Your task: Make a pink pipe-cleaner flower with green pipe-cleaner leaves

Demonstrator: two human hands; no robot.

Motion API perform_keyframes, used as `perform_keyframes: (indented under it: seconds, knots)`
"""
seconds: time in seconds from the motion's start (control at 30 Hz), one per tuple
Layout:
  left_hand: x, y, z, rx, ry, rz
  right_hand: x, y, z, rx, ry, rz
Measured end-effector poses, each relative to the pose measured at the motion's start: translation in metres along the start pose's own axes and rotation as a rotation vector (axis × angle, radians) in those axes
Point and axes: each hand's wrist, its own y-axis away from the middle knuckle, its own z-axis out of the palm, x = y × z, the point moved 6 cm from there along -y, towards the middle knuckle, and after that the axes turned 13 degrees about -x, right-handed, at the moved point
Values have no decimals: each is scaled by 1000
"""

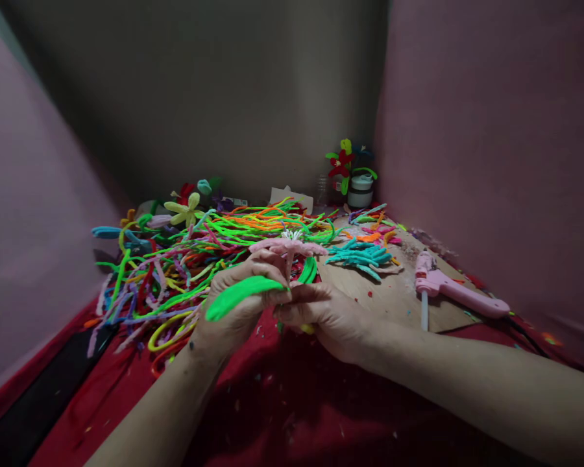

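Observation:
A pink pipe-cleaner flower with white stamens stands upright between my hands, its petals spread out sideways. My left hand pinches the base of its stem from the left. From the other side, the fingertips of my right hand close on the same stem, touching the left fingertips. A bright green fuzzy leaf reaches left from that point, across the back of my left hand. More green pipe cleaner curves behind the fingers. The fingers hide the exact join of leaf and stem.
Piled pipe cleaners in many colours cover the left and back of the red cloth. A pink glue gun rests on a board, near turquoise fuzzy pieces. Finished flowers stand behind, by a lidded jar.

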Motion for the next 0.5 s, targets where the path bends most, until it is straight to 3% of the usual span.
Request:
perform_keyframes:
  seconds: [0.3,0.5]
  knots:
    - [-4,-4,1,-81,160,-32,-3,-1,-2,-27,94,-66]
    - [-6,-2,-8,88,49,-102,-17,0,-15,166,81,-127]
